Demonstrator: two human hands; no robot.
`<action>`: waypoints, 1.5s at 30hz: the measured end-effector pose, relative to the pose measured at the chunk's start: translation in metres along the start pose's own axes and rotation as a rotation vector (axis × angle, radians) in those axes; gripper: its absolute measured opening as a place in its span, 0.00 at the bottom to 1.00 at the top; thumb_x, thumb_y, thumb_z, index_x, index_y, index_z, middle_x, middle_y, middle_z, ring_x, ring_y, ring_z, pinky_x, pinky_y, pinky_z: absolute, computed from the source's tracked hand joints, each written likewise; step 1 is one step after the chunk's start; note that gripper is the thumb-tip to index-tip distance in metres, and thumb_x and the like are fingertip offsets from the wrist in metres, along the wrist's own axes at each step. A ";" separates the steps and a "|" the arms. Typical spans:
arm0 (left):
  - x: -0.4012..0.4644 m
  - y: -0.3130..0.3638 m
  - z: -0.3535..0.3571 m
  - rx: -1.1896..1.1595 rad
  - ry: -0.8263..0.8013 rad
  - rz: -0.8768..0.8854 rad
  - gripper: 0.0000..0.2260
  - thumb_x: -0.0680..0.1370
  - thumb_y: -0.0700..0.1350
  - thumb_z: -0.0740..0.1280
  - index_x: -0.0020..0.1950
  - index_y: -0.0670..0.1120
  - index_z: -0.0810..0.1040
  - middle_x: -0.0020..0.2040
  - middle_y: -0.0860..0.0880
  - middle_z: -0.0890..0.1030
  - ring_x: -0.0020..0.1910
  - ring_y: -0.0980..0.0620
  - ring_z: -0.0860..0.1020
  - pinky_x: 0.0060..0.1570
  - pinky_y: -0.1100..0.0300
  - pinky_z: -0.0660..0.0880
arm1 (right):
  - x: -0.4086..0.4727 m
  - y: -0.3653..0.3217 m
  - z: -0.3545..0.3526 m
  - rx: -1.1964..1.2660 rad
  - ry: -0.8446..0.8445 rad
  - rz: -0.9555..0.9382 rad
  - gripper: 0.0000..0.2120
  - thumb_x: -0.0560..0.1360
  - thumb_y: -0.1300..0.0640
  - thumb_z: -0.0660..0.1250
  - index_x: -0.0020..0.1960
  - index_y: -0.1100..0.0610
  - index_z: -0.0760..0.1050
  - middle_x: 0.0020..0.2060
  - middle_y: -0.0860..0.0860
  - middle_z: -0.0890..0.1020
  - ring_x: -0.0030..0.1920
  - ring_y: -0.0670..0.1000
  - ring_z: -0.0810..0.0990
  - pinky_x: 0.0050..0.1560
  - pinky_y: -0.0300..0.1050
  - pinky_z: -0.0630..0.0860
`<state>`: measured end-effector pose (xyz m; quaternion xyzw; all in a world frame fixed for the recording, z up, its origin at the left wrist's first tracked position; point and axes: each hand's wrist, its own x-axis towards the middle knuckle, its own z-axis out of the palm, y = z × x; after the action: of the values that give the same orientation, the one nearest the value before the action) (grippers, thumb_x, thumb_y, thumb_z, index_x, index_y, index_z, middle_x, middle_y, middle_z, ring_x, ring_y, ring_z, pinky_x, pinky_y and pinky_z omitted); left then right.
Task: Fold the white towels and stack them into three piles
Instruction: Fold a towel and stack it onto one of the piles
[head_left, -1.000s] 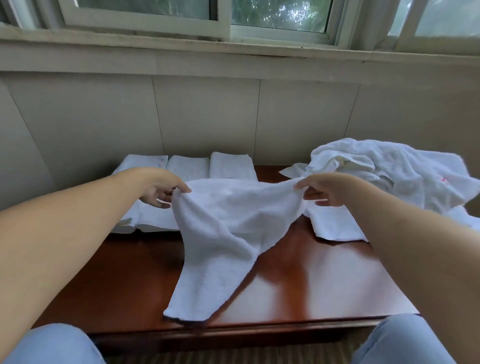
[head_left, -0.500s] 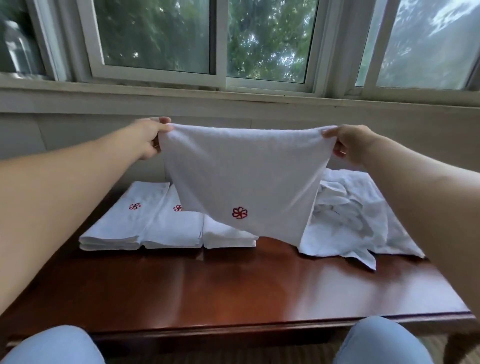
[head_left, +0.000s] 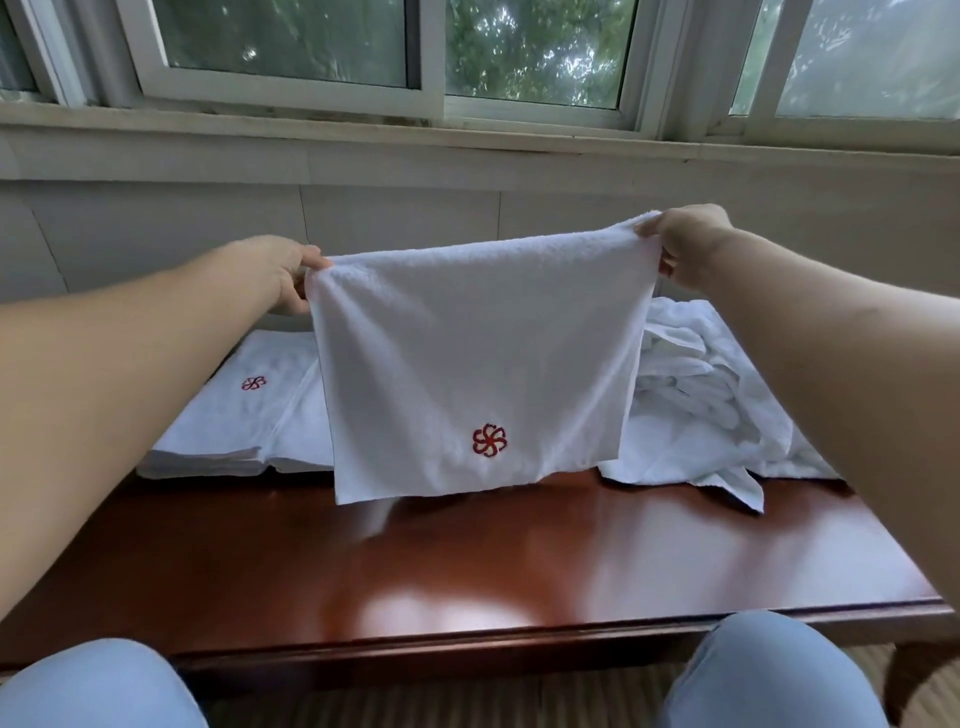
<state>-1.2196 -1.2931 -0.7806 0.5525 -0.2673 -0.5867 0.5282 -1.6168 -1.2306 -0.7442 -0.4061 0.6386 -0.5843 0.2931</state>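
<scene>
Two hands (head_left: 291, 275) pinching towel (head_left: 478, 364), table (head_left: 467, 571)

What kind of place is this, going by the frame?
Probably a hotel or guesthouse room: matching white towel with a red embroidered logo, folded stacks on a polished wooden table under sliding windows.

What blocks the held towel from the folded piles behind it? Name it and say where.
Nothing visible does. The held towel hangs between the left hand and right hand, above the table. The folded piles lie directly behind it; the unfolded heap sits off to the right.
</scene>
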 end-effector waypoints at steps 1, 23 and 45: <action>0.003 -0.002 -0.001 -0.005 0.012 -0.027 0.13 0.79 0.34 0.69 0.59 0.49 0.82 0.58 0.54 0.80 0.45 0.55 0.75 0.55 0.63 0.79 | 0.002 0.003 0.001 -0.012 -0.005 -0.004 0.07 0.76 0.66 0.68 0.51 0.57 0.74 0.48 0.54 0.78 0.44 0.51 0.78 0.37 0.39 0.78; -0.034 0.021 -0.002 -0.011 -0.135 0.304 0.10 0.82 0.39 0.67 0.44 0.51 0.77 0.39 0.54 0.79 0.35 0.60 0.78 0.37 0.67 0.77 | -0.018 -0.026 -0.026 -0.176 -0.007 -0.141 0.17 0.78 0.67 0.64 0.66 0.62 0.78 0.51 0.53 0.79 0.50 0.51 0.77 0.58 0.45 0.78; -0.079 0.050 -0.025 0.226 -0.070 0.552 0.12 0.78 0.31 0.69 0.43 0.48 0.78 0.31 0.52 0.83 0.39 0.56 0.80 0.36 0.68 0.78 | -0.045 -0.046 -0.052 -0.370 0.096 -0.343 0.13 0.76 0.68 0.67 0.56 0.57 0.84 0.46 0.50 0.82 0.50 0.51 0.79 0.53 0.42 0.79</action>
<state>-1.1932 -1.2287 -0.7128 0.4937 -0.4891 -0.4060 0.5934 -1.6307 -1.1651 -0.6956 -0.5268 0.6696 -0.5174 0.0799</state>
